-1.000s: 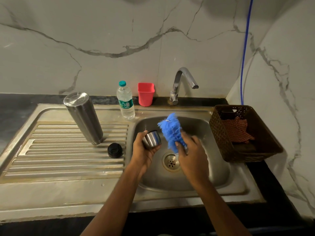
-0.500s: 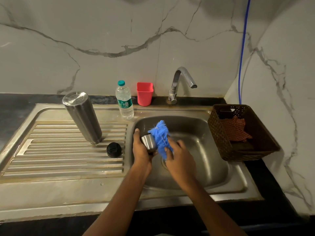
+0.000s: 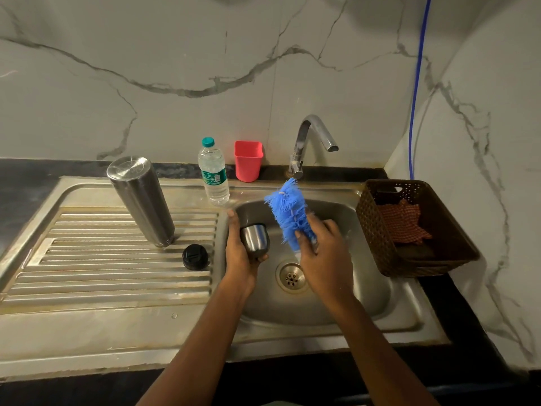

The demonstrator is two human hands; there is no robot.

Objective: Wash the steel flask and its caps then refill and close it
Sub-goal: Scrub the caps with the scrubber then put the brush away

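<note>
Steel flask (image 3: 140,200): upturned at the drainboard's (image 3: 87,273) far edge, apparently washed.
Black cap (image 3: 195,256): beside the basin's (image 3: 369,300) left rim.
Left hand (image 3: 241,259): fingers curled round the steel cap (image 3: 255,240).
Right hand (image 3: 325,253): grips the blue brush (image 3: 288,213), just beside that cap.
Left to do: rinsing, refilling, closing.
Room: marble walls, tap (image 3: 310,142) not running.

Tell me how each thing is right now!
Tall steel flask: standing on the drainboard, caps off.
Round black cap: lying on the drainboard.
Small steel cup cap: gripped by left hand.
Fluffy blue bottle brush: held by right hand, outside that cap.
Clear plastic water bottle: upright, capped.
Red plastic cup: upright.
Curved steel tap: no water running.
</note>
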